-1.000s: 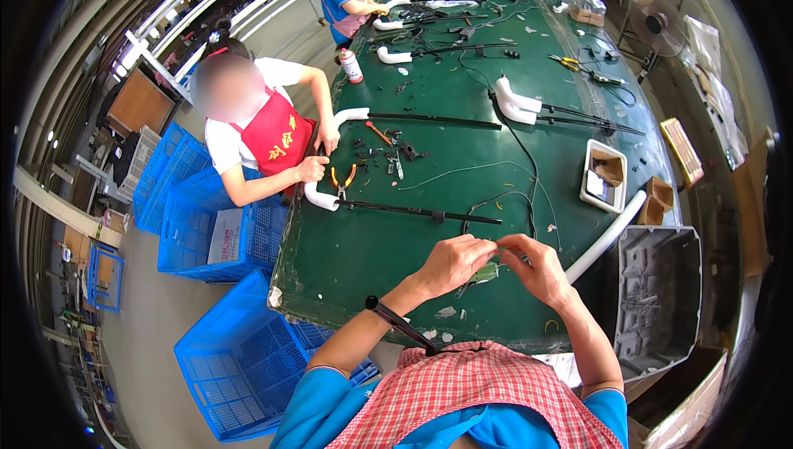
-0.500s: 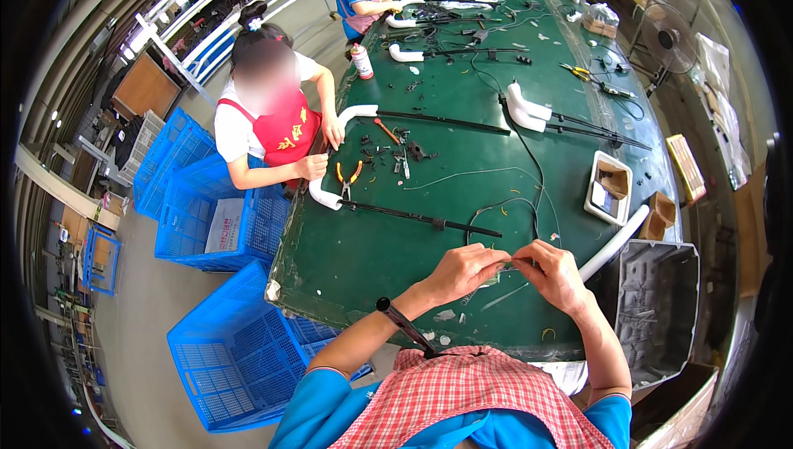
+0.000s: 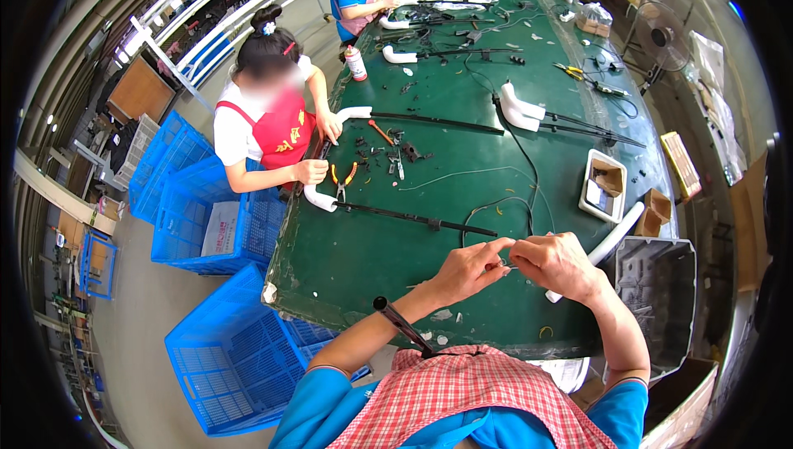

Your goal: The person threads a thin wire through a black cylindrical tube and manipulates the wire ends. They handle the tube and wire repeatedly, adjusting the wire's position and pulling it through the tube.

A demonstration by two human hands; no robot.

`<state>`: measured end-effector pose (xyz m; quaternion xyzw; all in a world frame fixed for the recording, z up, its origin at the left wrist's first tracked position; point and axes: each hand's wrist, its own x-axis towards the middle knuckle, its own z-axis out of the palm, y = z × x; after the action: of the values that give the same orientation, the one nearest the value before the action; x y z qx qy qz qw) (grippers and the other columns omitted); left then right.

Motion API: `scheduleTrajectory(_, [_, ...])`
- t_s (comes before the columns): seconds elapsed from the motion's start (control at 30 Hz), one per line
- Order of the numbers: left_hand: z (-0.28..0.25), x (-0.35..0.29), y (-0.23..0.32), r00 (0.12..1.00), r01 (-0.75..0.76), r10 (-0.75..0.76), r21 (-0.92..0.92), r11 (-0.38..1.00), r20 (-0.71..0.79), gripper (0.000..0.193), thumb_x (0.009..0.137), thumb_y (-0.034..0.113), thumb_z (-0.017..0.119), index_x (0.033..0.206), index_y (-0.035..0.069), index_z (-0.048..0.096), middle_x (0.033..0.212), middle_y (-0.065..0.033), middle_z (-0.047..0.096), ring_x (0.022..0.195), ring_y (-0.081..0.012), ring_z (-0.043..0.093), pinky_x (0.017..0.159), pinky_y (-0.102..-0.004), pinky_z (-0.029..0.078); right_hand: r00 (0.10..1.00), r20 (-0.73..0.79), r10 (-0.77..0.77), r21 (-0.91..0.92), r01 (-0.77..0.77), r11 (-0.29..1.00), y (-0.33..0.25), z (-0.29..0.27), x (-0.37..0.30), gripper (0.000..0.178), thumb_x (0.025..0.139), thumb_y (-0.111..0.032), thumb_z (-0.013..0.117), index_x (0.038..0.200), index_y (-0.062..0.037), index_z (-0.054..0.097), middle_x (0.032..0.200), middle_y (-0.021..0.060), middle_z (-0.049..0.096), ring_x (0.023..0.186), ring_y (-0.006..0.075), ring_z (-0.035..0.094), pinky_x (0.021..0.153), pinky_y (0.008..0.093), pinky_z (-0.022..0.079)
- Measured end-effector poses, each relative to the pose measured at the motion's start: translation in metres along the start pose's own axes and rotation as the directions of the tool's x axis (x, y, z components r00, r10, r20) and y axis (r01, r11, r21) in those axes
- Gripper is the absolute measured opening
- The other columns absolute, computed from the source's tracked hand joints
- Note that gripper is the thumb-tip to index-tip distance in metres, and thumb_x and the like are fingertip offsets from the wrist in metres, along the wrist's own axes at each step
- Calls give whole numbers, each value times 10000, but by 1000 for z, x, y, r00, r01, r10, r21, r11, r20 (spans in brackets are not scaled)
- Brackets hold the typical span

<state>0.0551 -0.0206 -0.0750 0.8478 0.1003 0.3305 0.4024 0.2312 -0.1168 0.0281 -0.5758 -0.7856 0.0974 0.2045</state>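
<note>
Above the near end of the green table, my left hand and my right hand meet with their fingertips pinched close together. Whatever sits between the fingers is too small to make out. Just beyond them a thin dark cable loops across the tabletop. To the right of my right hand, a white tube slants along the table edge. A black rod with a white curved end lies to the left beyond my left hand.
At the left edge a co-worker handles a frame piece beside orange-handled pliers. Blue crates stand on the floor at left. A white tray, a small cardboard box and a grey bin are at right.
My right hand has turned and shifted slightly, its fingers now nearer the left hand's. The left hand has moved a little up and right. The view has shifted slightly.
</note>
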Motion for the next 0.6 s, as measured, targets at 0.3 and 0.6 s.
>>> scheduleTrajectory(0.3, [-3,16,11,998,44,-51,-134,990,-48,569,857,38,668,1367,65,416,754,-48,611,655,-110,579,600,-257,484,998,-52,-18,1,18,1000,-4,-12,10,116,859,-130,645,924,-64,574,678,84,629,605,265,643,501,360,487])
scheduleTrajectory(0.6, [2,20,16,980,83,-136,-321,943,-146,592,843,41,686,1370,80,419,781,-36,599,658,-102,555,603,-247,467,995,-103,11,27,-8,1000,-1,-4,13,114,886,-118,612,935,-52,534,625,92,601,561,266,633,488,352,488])
